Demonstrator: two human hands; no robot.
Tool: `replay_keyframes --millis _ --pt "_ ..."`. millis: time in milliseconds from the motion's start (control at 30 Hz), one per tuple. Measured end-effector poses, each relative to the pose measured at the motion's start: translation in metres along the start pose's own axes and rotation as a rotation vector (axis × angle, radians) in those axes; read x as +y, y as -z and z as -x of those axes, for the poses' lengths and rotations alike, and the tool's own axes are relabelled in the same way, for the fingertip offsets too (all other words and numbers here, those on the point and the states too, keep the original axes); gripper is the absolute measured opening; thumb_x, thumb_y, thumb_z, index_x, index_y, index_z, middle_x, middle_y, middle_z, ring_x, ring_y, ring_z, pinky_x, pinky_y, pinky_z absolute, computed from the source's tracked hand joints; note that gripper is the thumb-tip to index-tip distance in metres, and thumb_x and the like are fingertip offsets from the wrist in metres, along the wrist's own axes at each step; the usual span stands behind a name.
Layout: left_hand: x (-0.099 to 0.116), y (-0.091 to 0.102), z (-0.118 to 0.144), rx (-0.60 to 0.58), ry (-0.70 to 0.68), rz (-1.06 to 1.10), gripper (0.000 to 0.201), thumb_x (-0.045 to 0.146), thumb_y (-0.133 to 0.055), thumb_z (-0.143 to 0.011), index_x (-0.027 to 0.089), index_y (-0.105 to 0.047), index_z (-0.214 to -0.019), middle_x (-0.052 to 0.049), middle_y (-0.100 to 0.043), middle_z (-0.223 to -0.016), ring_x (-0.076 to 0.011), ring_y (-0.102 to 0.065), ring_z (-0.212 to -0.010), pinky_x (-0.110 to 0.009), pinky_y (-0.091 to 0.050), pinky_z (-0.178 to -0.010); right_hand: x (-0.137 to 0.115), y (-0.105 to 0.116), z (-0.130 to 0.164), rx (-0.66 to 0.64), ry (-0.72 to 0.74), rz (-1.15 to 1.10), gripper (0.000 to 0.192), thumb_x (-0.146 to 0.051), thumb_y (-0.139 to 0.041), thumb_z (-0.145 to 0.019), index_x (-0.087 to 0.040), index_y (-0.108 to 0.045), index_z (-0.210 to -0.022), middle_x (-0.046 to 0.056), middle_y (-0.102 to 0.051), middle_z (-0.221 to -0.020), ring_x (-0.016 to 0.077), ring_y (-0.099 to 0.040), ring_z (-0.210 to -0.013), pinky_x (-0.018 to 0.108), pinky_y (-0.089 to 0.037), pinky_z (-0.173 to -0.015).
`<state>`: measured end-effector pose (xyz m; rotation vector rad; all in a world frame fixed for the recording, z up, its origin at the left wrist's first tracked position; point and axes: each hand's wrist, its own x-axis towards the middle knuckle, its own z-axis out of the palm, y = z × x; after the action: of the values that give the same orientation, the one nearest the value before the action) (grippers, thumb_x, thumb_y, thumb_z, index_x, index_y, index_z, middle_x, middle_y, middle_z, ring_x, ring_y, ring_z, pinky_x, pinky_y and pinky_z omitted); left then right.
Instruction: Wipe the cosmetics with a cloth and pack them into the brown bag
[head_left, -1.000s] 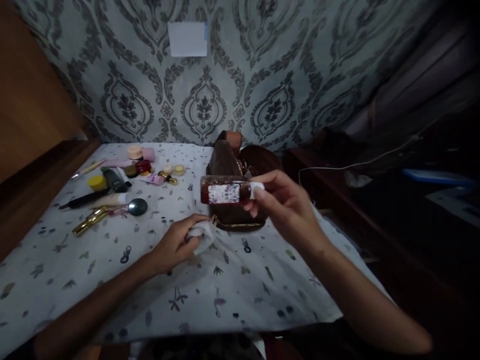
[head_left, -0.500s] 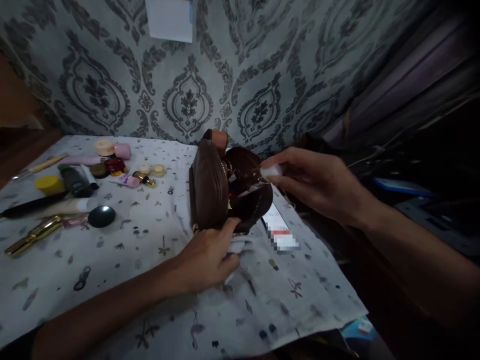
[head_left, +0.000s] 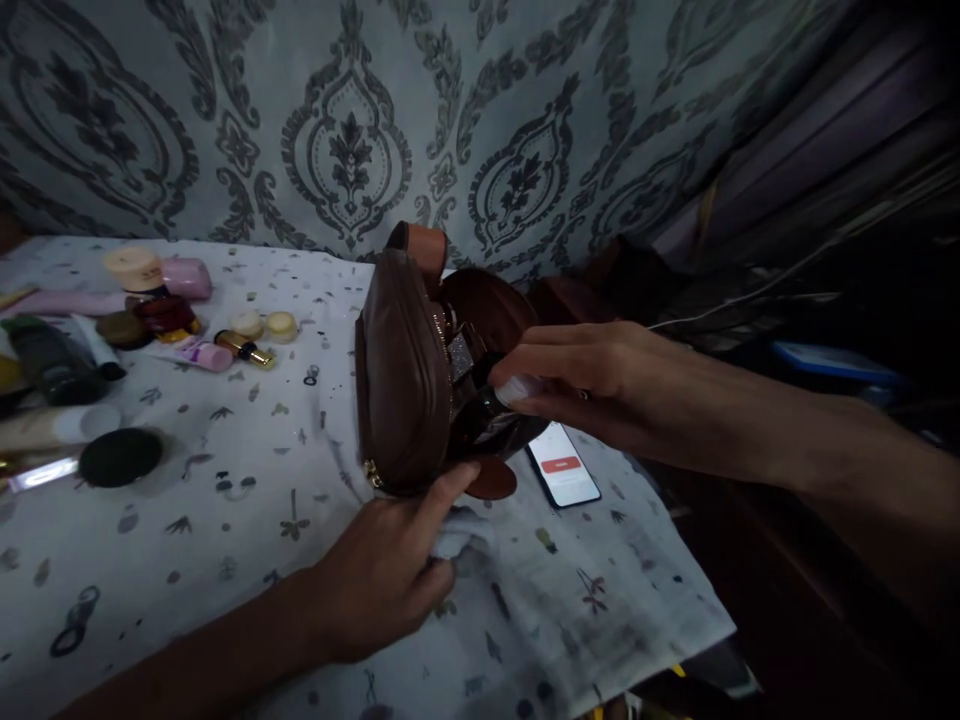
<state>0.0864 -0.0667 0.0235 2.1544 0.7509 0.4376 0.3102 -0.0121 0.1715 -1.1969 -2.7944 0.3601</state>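
A brown handbag [head_left: 405, 370] stands unzipped on the table, its opening facing right. My right hand [head_left: 570, 380] is closed around the white cap of a small bottle [head_left: 519, 390], and the bottle's lower part is down in the bag's opening. Inside the bag a glittery silver item [head_left: 461, 352] shows among darker things. My left hand [head_left: 382, 580] stretches its index finger to the bag's bottom front edge, by a brown leather flap [head_left: 495, 478]. Its other fingers are curled on a greyish-white cloth [head_left: 459, 533].
Cosmetics lie at the left: a red jar [head_left: 166, 318], a pink tube [head_left: 196, 353], a gold-and-black lipstick [head_left: 246, 348], and a dark round lid [head_left: 120, 457]. A lit phone [head_left: 564, 465] lies right of the bag. The patterned tablecloth [head_left: 645, 620] ends at the right.
My right hand has lowered the bottle from the bag's rim into its opening. The left hand and cloth have shifted slightly toward me. The view has moved closer and turned right.
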Motion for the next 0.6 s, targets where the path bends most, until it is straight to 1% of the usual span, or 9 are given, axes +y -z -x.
replay_keyframes --millis 100,167,300,367,433,600 --pt "-0.001 -0.001 0.0 -0.026 0.012 -0.018 0.076 0.014 -0.046 -0.082 0.017 -0.018 -0.153 -0.013 -0.068 -0.123 -0.0253 -0.069 -0.1 -0.039 -0.055 -0.086 -0.001 0.007 -0.002 -0.056 0.04 -0.002 0.03 -0.036 -0.041 -0.102 -0.019 -0.063 -0.091 0.002 -0.06 -0.08 0.0139 -0.053 -0.067 0.028 -0.038 -0.065" --pt "-0.001 0.0 0.0 -0.035 0.015 -0.014 0.075 0.014 -0.045 -0.082 0.017 -0.019 -0.153 -0.014 -0.065 -0.128 -0.0265 -0.068 -0.104 -0.041 -0.055 -0.088 0.001 0.007 -0.004 -0.069 0.043 0.004 0.029 -0.035 -0.041 -0.102 -0.018 -0.063 -0.091 0.002 -0.061 -0.081 0.0139 -0.053 -0.069 0.027 -0.037 -0.066" --pt "0.0 0.001 0.001 -0.038 0.03 0.024 0.075 0.014 -0.044 -0.083 0.018 -0.019 -0.153 -0.015 -0.056 -0.141 -0.0276 -0.066 -0.113 -0.043 -0.054 -0.093 0.001 -0.006 -0.009 -0.162 0.033 0.033 0.024 -0.026 -0.044 -0.1 -0.016 -0.062 -0.088 0.003 -0.06 -0.081 0.0132 -0.053 -0.069 0.026 -0.035 -0.064" --pt "0.0 0.002 0.001 -0.033 0.026 0.053 0.074 0.014 -0.045 -0.083 0.019 -0.02 -0.153 -0.014 -0.053 -0.145 -0.0272 -0.062 -0.12 -0.043 -0.052 -0.098 -0.003 -0.014 -0.01 -0.206 -0.008 0.082 0.02 -0.02 -0.047 -0.097 -0.016 -0.062 -0.085 0.003 -0.06 -0.079 0.0126 -0.052 -0.065 0.026 -0.032 -0.061" --pt "0.0 0.002 0.001 -0.023 0.01 0.076 0.074 0.013 -0.045 -0.083 0.019 -0.02 -0.152 -0.013 -0.05 -0.148 -0.0263 -0.057 -0.127 -0.042 -0.049 -0.103 -0.008 -0.018 -0.01 -0.22 -0.063 0.145 0.016 -0.017 -0.049 -0.095 -0.016 -0.062 -0.085 0.003 -0.061 -0.08 0.0119 -0.051 -0.062 0.025 -0.029 -0.058" --pt "0.001 0.003 0.001 -0.027 -0.001 0.097 0.074 0.013 -0.044 -0.083 0.019 -0.019 -0.153 -0.012 -0.05 -0.148 -0.0249 -0.055 -0.129 -0.042 -0.047 -0.106 -0.015 -0.022 -0.007 -0.23 -0.156 0.258 0.01 -0.014 -0.054 -0.091 -0.017 -0.063 -0.087 0.002 -0.064 -0.081 0.0117 -0.053 -0.062 0.025 -0.024 -0.055"
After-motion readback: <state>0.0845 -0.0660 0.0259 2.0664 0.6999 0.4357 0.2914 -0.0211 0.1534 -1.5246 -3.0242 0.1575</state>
